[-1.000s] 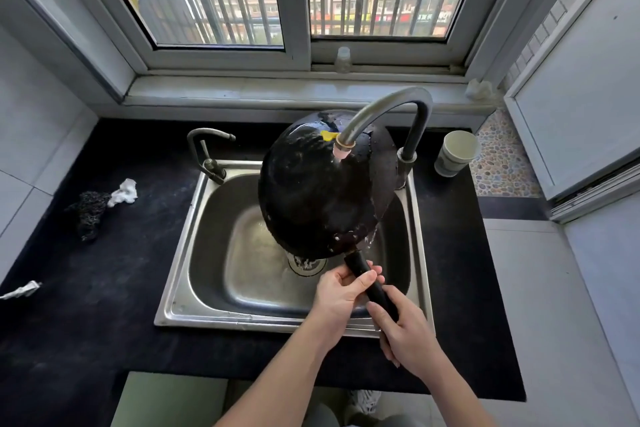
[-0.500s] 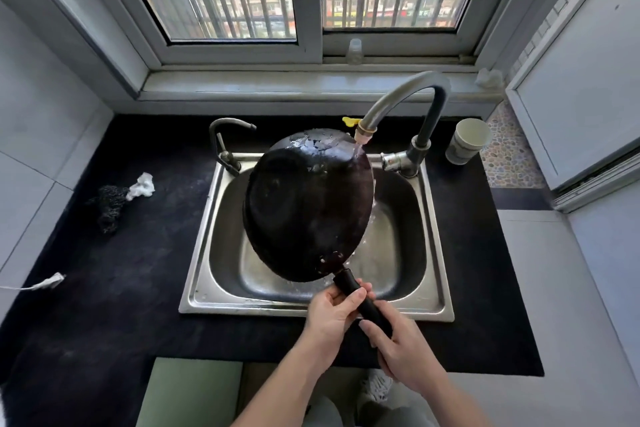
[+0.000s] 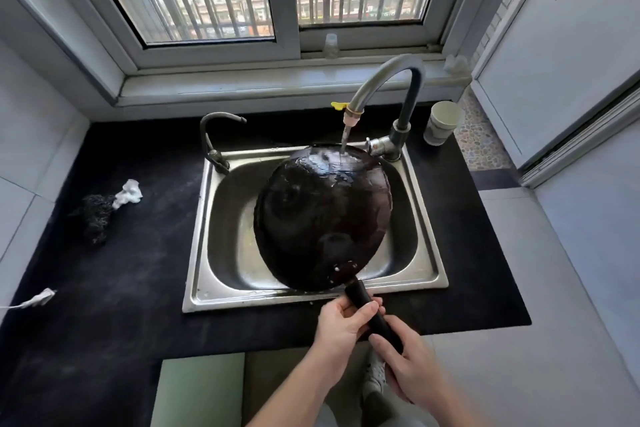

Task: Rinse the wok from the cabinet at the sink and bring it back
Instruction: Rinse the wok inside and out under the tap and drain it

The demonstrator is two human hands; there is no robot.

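Both hands are wrapped around the wok's black handle [image 3: 372, 314], the left hand [image 3: 341, 326] nearer the pan and the right hand [image 3: 403, 362] behind it at the handle's end, fingers curled tight on it. The wok [image 3: 322, 218] hangs over the steel sink [image 3: 204, 253], turned so that its dark rounded underside faces up and toward the camera, the far rim high by the tap and the near rim low at the sink's front edge. Water from the curved tap [image 3: 388, 80] strikes the upper part of that underside and sheets down it. The likeliest trouble, as I judge it, is spray: a stream hitting a convex surface tends to fan outward, and with the wok's far rim close to the sink's back edge some could run onto the black worktop [image 3: 104, 288] or toward the paper cup [image 3: 443, 121] beside the tap's base. A wet handle is the other risk; all the weight sits far out from the grip, so a slip or a tired wrist could drop the rim against the sink or knock the tap's spout. The small side tap [image 3: 214, 135] at the left looks well clear. Whether the inside has been rinsed cannot be told from here
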